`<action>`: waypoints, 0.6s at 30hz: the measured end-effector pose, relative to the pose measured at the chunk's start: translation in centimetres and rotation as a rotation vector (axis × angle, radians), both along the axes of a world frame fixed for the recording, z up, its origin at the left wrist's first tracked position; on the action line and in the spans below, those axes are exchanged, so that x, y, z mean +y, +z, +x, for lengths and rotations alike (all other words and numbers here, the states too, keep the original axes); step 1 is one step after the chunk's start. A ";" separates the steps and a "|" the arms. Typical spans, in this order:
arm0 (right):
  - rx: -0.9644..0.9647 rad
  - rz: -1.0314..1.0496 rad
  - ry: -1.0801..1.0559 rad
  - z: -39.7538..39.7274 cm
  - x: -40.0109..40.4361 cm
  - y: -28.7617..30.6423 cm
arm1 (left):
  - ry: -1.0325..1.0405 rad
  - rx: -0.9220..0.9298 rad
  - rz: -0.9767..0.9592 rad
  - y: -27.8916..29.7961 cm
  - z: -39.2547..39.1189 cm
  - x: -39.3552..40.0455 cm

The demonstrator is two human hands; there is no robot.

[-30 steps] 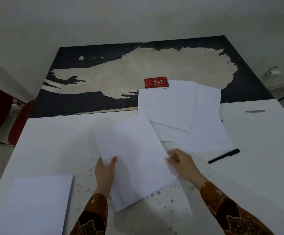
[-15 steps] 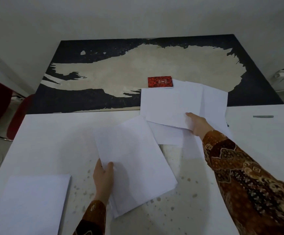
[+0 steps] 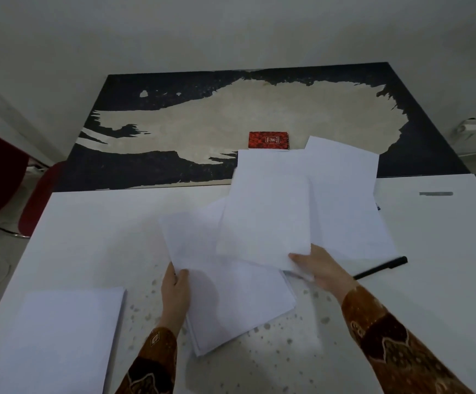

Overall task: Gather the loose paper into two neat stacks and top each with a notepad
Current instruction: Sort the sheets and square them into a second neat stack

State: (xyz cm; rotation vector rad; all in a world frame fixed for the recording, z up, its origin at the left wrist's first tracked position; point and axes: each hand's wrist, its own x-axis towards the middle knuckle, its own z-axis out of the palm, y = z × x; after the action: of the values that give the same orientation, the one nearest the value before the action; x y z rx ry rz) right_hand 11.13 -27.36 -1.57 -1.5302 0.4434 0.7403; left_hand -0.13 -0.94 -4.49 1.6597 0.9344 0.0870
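Nearest, bottom-left: finished stack (image 3: 60, 336) squared off, no notepad on it yet. Centre: left hand (image 3: 175, 291) grips the near pile (image 3: 231, 294) at its edge — prob. to anchor it while the right hand (image 3: 320, 270) pinches a sheet (image 3: 265, 217) by its corner, held over that pile. Pen (image 3: 382, 268) just right of it. More loose sheets (image 3: 345, 200) behind; red notepad (image 3: 269, 140) farthest, partly tucked under them.

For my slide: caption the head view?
Right hand draws a sheet onto the left hand's pile.
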 end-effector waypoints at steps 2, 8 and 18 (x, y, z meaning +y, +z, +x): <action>-0.087 -0.176 0.184 -2.1 0.3 -0.3 | 0.037 -0.016 -0.037 0.5 0.1 -0.1; -0.282 -0.338 0.478 -4.7 1.9 -0.3 | 0.026 -0.056 -0.024 0.9 0.4 -0.1; -0.442 -0.819 0.132 4.2 1.4 -1.2 | 0.007 0.014 0.108 -0.7 0.3 -0.3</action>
State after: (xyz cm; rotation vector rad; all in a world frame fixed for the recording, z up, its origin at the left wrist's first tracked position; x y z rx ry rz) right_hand 15.35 -25.96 -2.78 -2.4408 0.3221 0.2894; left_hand 0.12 -1.19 -5.14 1.7580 0.9604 0.1331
